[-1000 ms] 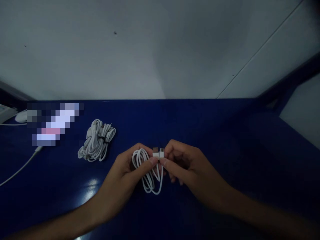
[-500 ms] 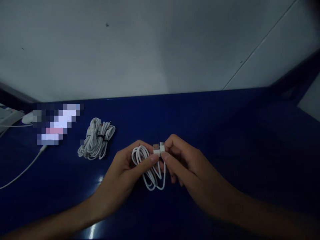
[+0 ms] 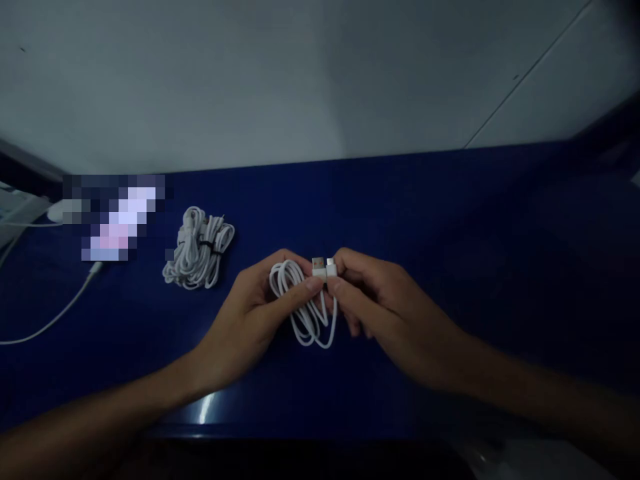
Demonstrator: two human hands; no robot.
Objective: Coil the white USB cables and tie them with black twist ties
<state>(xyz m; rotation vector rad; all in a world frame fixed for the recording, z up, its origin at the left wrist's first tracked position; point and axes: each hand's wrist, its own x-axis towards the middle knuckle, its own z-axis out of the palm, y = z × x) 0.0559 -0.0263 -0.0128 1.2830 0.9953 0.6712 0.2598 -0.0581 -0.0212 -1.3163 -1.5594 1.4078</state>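
A white cable [image 3: 303, 320] hangs in loose loops between my hands, above the blue table [image 3: 360, 207]. My left hand [image 3: 265, 300] is closed on the loops, its thumb against the wide metal-tipped plug [image 3: 319, 267]. Beside that plug, and close against it, stands the smaller plug [image 3: 331, 268], pinched between thumb and forefinger of my right hand [image 3: 380, 293]. Both plugs point away from me. Several coiled white cables [image 3: 197, 250] lie in a pile to the left, with a dark tie around at least one.
At the far left a blurred-out bright device [image 3: 125, 217] lies with a white cord [image 3: 65, 313] running from its near end. A white rounded object [image 3: 63, 211] sits beside it. Behind the table rises a pale wall [image 3: 250, 80]. The table's near edge shows below my hands.
The view has tilted down, so everything sits higher in the picture and the table's near edge has come into view. My hands keep the same hold on the cable, with both plugs side by side.
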